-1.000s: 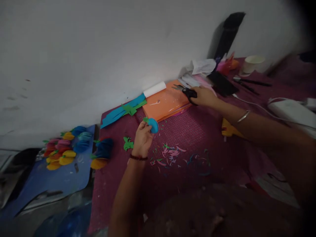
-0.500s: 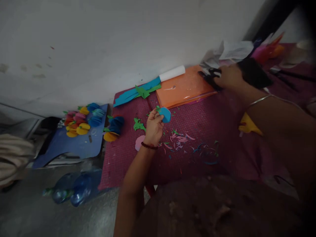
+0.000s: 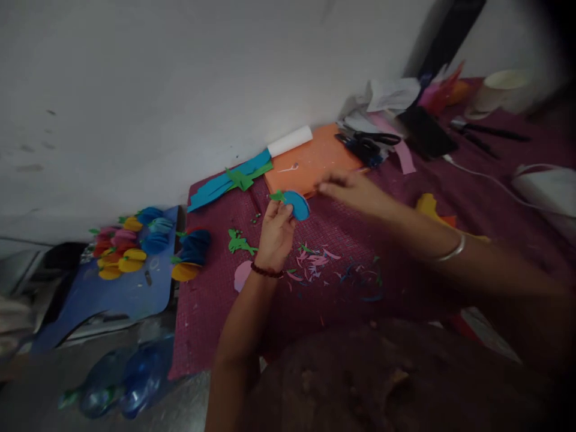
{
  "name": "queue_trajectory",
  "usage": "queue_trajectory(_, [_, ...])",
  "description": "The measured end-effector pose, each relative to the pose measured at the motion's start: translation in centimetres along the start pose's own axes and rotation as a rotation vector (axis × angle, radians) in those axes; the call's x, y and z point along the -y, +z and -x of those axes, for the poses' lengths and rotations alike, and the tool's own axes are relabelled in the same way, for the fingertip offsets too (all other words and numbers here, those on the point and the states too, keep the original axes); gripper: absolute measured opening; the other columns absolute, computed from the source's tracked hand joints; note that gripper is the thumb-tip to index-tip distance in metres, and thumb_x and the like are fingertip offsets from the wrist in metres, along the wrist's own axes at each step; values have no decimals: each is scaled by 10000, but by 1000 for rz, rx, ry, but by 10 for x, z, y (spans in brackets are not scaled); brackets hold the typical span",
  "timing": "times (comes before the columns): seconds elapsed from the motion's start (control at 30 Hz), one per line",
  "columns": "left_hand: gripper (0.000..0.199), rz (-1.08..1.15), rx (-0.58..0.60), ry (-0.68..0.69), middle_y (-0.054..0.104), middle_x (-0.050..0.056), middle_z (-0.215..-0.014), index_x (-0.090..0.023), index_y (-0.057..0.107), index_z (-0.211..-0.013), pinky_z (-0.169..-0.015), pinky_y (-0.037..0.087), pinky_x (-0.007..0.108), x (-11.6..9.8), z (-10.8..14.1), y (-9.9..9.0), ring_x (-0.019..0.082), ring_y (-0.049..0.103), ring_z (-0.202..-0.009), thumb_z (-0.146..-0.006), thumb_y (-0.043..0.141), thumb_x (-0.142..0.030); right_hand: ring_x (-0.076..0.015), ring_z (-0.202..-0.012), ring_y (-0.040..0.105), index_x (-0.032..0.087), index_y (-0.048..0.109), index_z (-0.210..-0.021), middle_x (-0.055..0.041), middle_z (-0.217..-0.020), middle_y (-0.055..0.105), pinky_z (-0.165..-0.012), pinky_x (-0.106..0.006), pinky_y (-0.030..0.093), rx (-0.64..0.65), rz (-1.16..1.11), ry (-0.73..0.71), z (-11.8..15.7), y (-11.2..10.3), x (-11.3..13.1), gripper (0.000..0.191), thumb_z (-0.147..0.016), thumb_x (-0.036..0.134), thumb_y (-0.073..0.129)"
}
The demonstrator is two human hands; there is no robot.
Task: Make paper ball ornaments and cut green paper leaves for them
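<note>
The left hand (image 3: pixel 276 234) is holding a blue cutout (image 3: pixel 300 206) above the desk (image 3: pixel 202 312), its fingers clamping the cutout's left side beside a green leaf (image 3: pixel 276 196). The desk's left edge is running well apart from the cutout. The right hand (image 3: pixel 353 189) is hovering near the front edge of the orange sheets (image 3: pixel 317 157), a gap separating it from the cutout; its fingers are blurring, so whether they are apart or together cannot be told. Scissors (image 3: pixel 369 145) are lying at the orange sheets' right end, while scraps (image 3: pixel 317 260) are spreading across the desk nearer the body.
</note>
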State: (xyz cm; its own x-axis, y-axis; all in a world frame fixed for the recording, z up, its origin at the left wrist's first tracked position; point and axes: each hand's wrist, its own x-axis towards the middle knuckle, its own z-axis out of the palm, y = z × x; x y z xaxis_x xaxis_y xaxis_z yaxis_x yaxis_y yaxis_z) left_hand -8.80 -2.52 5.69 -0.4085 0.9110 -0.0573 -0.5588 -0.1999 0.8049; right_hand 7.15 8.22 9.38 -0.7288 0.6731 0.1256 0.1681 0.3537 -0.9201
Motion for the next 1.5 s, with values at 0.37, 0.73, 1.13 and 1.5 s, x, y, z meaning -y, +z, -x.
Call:
queue_trajectory(0.37, [428, -17, 173, -45, 650, 0, -978, -285, 632, -1120, -723, 483, 251, 3, 16, 5, 123, 611, -834, -712, 762, -285, -113, -692, 601, 198, 474, -821, 25, -755, 561, -658, -266, 515, 110, -732, -4, 23, 59, -19, 362, -720, 419, 741])
queue_trajectory(0.73, [393, -124, 155, -34, 657, 27, -1076, -236, 677, -1040, -936, 436, 276, 6, 34, 4, 149, 604, -1007, -677, 807, -314, -123, -669, 455, 192, 511, -843, 16, -769, 525, -620, -266, 368, -90, -208, -148, 31, 56, -22, 251, -718, 301, 700])
queue_trajectory(1.13, [254, -34, 199, -114, 673, 12, -975, -216, 686, -933, -925, 470, 318, 5, 39, -14, 141, 620, -925, -714, 775, -311, -102, -649, 550, 180, 510, -835, 30, -737, 535, -608, -246, 472, 107, -601, -68, 28, 52, -29, 317, -739, 389, 728])
queue_trajectory(1.5, [419, -134, 253, -152, 681, 16, -853, -213, 696, -941, -862, 482, 330, 10, 40, -24, 151, 619, -824, -601, 846, -407, -148, -569, 654, 199, 502, -846, 19, -667, 630, -577, -311, 578, 57, -849, 124, 45, 50, -33, 352, -829, 532, 618])
